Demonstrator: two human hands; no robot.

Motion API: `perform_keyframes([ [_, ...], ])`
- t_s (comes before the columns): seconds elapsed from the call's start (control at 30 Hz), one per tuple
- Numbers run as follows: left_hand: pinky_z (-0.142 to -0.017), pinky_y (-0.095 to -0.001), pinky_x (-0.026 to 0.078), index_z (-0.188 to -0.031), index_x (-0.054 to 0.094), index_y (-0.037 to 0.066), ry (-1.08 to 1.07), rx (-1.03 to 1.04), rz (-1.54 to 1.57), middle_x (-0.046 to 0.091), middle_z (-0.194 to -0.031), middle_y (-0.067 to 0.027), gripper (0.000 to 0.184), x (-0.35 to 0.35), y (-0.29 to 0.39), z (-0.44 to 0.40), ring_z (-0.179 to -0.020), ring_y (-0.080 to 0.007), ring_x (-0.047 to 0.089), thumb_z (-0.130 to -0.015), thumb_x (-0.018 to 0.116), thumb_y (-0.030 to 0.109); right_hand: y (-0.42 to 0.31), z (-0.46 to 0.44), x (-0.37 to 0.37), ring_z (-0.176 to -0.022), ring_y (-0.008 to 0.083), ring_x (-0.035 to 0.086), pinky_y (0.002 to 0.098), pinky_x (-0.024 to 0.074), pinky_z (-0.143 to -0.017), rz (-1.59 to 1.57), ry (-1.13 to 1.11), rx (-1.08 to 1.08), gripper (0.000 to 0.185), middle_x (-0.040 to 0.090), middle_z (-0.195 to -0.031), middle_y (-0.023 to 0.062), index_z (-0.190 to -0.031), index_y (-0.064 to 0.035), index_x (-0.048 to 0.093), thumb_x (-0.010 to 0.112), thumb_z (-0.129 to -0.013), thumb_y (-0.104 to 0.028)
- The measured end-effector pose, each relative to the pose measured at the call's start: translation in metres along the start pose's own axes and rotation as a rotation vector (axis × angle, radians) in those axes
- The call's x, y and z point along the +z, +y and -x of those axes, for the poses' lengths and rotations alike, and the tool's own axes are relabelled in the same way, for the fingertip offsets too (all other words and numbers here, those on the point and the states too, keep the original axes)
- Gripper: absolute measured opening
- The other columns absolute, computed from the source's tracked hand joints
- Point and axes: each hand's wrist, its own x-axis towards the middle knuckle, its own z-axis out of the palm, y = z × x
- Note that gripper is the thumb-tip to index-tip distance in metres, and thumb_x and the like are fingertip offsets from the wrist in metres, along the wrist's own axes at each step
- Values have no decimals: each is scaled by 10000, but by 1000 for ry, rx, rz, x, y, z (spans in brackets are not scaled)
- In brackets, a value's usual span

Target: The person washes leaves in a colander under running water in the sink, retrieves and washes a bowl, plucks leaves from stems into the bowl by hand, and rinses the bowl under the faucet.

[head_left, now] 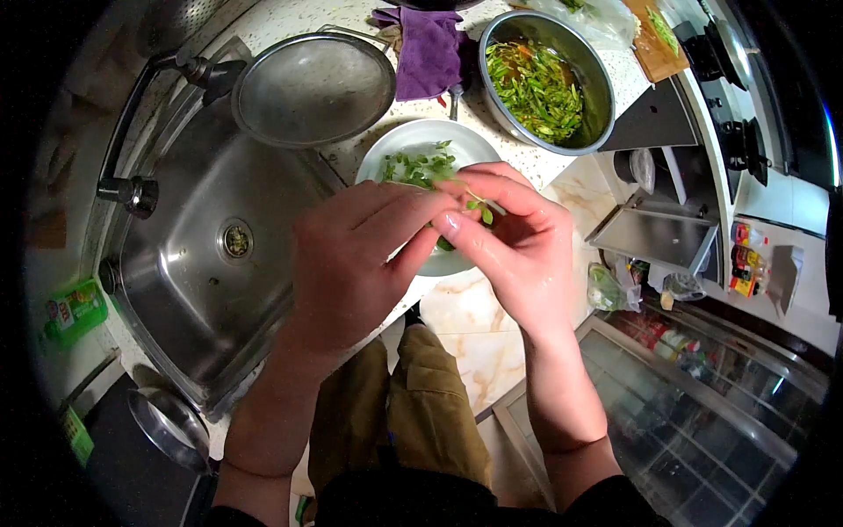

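My left hand (360, 246) and my right hand (518, 241) meet over a white plate (376, 158) at the counter's edge. Both have their fingers pinched on a thin green sprig (481, 209), whose leaves show between the hands. More leafy greens (413, 167) lie on the plate, partly hidden behind my left hand. Just behind my right hand, a metal pot (601, 97) holds cut green vegetables (540, 92) in dark liquid.
A steel sink (202, 290) with a black faucet (127, 158) is on the left. A round metal strainer (316, 88) rests at its back edge. Beyond the plate lie a purple cloth (428, 57) and, further right, a cutting board (654, 48).
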Motion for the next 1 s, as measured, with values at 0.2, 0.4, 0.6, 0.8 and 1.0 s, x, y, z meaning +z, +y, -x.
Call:
perform_keyframes([
  [0.2,-699,-302,529,-957,683,68,29,-159,138,700,-907,-69,270,2,-2,6,-795,-193,683,-711,768,-3,9,1,2,-732,136,667,237,529,-666,-371,104,172,154,691,-916,128,-1028,59,680,648,-881,24],
  [0.4,-782,-268,522,-983,669,47,-13,-298,299,697,-924,-63,253,-1,-14,8,-818,-127,651,-752,749,-16,8,-7,-6,-692,170,680,274,561,-645,-386,226,273,132,699,-868,150,-1006,64,676,627,-913,-16],
  [0.6,-740,-234,513,-1028,643,26,-84,-625,562,677,-860,-31,254,-2,-18,-6,-789,-74,624,-789,708,-32,17,-11,-8,-693,106,632,229,503,-589,310,315,-69,278,655,-867,65,-1083,7,636,720,-819,-22],
  [0.8,-673,-191,498,-1081,617,18,-143,-711,676,683,-842,-38,279,5,-26,-5,-714,-57,616,-814,683,-33,20,2,4,-618,158,612,266,481,-533,553,63,-218,199,612,-745,63,-925,-28,682,773,-749,-44],
  [1.0,-660,-189,494,-1116,622,27,-17,-713,697,689,-872,-39,196,0,-29,5,-704,-53,604,-932,597,90,20,-3,-14,-658,228,653,300,517,-573,738,119,-317,100,672,-835,101,-875,-20,698,729,-781,-11],
])
